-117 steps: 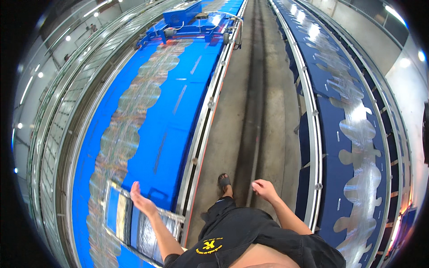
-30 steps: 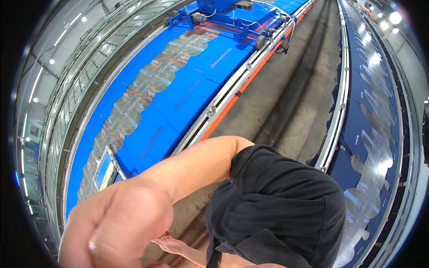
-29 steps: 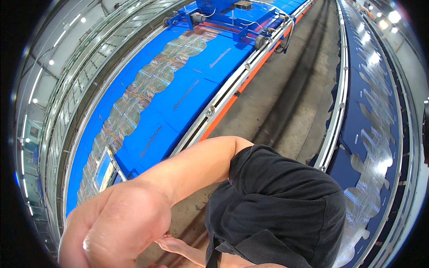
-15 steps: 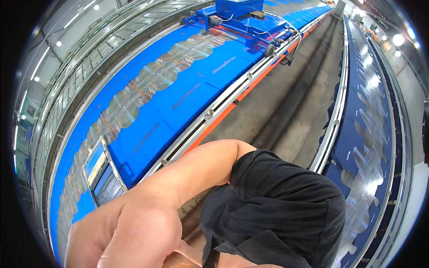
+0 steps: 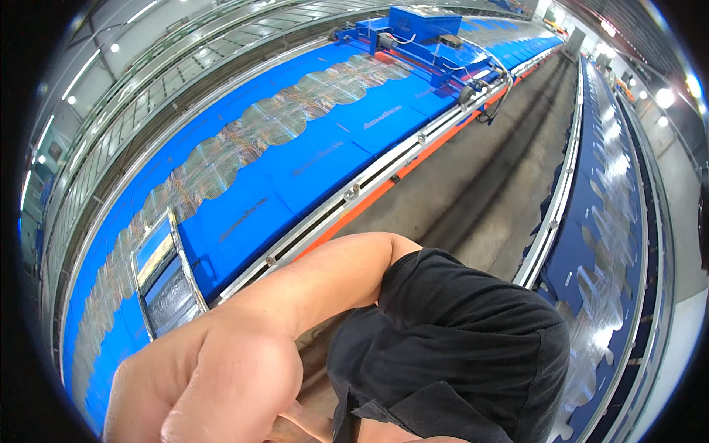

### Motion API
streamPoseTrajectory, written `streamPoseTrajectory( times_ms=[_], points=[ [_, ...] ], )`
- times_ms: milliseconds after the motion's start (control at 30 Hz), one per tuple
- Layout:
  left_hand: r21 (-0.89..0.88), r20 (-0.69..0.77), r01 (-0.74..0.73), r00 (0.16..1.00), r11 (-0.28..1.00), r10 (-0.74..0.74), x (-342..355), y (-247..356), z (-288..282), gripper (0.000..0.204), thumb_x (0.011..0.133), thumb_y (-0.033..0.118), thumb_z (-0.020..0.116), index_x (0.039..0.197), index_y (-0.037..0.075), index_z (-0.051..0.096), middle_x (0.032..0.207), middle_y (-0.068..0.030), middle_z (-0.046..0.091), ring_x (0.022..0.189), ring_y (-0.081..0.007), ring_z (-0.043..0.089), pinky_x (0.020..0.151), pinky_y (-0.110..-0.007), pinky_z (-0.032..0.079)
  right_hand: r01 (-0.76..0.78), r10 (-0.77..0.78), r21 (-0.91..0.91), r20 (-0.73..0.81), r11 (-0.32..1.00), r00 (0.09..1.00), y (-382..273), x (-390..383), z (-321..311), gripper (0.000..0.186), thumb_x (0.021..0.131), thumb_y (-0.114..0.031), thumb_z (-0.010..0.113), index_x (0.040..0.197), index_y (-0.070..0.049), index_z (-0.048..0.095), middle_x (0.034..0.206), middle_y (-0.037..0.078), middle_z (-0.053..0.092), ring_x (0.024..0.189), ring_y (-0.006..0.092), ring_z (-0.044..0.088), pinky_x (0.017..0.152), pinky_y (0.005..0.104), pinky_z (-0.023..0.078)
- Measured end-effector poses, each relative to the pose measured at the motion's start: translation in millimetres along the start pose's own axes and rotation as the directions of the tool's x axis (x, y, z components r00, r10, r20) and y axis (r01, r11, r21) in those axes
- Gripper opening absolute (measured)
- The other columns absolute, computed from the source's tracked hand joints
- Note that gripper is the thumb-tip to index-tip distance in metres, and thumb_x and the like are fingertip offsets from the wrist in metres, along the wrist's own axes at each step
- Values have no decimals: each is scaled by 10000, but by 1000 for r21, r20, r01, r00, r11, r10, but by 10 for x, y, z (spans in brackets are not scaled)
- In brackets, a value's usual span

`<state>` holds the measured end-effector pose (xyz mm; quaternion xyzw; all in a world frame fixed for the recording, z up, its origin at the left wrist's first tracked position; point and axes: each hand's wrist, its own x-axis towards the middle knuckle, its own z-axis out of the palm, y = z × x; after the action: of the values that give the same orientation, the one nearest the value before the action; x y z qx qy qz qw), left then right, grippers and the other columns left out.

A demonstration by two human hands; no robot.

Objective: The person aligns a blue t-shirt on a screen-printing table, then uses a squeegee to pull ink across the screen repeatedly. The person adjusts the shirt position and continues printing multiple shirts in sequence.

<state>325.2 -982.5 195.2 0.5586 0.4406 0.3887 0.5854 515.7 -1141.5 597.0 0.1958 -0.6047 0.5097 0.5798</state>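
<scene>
My right arm (image 5: 325, 284), bare below a black sleeve (image 5: 480, 325), bends across in front of me. At its end my right hand (image 5: 199, 391) looms large at the lower left, very close to the camera. Its fingers are cut off by the lower edge, so whether it grips anything is hidden. My left hand does not show. Just past the right hand, a framed printing screen (image 5: 186, 260) rests on a long table covered in blue fabric pieces (image 5: 273, 203). The hand overlaps the screen's near end in the picture; contact cannot be made out.
A blue wheeled carriage (image 5: 425, 28) spans the table farther along. A pale metal rail (image 5: 351, 193) runs down the table's right side above an orange edge. Beyond the concrete aisle (image 5: 480, 177) lies another long table with dark navy pieces (image 5: 576, 244). Racks (image 5: 96, 140) line the far left.
The view has shifted slightly, so the carriage sits a little lower and farther right, and the screen a little left. My arm and hand hold nearly the same pose.
</scene>
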Motion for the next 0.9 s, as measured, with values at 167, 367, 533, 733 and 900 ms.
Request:
streamPoseTrajectory(
  times_ms=[167, 367, 533, 733, 900],
  points=[
    [6, -35, 3, 999, 1000, -2, 4, -20, -136, 658, 1162, 558, 399, 1140, -12, 729, 1056, -89, 729, 939, -205, 672, 865, -340, 544, -19, 1, 151, 116, 988, 993, 67, 84, -157, 415, 1043, -129, 416, 1311, 107, 626, 1155, 184, 722, 539, 83, 480, 444, 217, 371],
    [7, -57, 10, 998, 1000, -9, 14, -40, -213, 659, 1165, 549, 398, 1142, -18, 733, 1062, -95, 732, 941, -211, 676, 867, -346, 549, 217, -251, 170, 217, 961, 943, 405, 157, -434, 426, 1040, -130, 398, 1324, 85, 634, 1167, 176, 735, 531, 89, 467, 431, 217, 377],
    [16, -127, 25, 992, 1000, -22, 65, -34, -356, 659, 1167, 541, 397, 1143, -23, 737, 1066, -100, 734, 943, -217, 680, 868, -351, 553, -55, 19, 375, 98, 925, 995, 372, 132, -578, 422, 1042, -108, 390, 1324, 82, 641, 1090, 152, 734, 519, 89, 452, 420, 209, 370],
    [30, -242, 62, 969, 998, -53, 187, -26, -536, 660, 1171, 531, 395, 1144, -29, 742, 1072, -106, 737, 945, -223, 684, 870, -356, 558, 225, -300, 315, 213, 922, 930, 498, 211, -1142, 410, 1056, -149, 450, 1343, 64, 651, 1039, 141, 737, 501, 90, 440, 398, 200, 354],
    [37, -369, 92, 927, 995, -72, 443, 24, -730, 660, 1173, 523, 394, 1146, -34, 746, 1077, -111, 739, 946, -228, 687, 872, -361, 562, -62, 47, 293, 59, 954, 997, 674, 119, -1922, 243, 1008, -93, 589, 1129, 69, 724, 822, 127, 701, 581, 155, 583, 491, 287, 451]
  ],
)
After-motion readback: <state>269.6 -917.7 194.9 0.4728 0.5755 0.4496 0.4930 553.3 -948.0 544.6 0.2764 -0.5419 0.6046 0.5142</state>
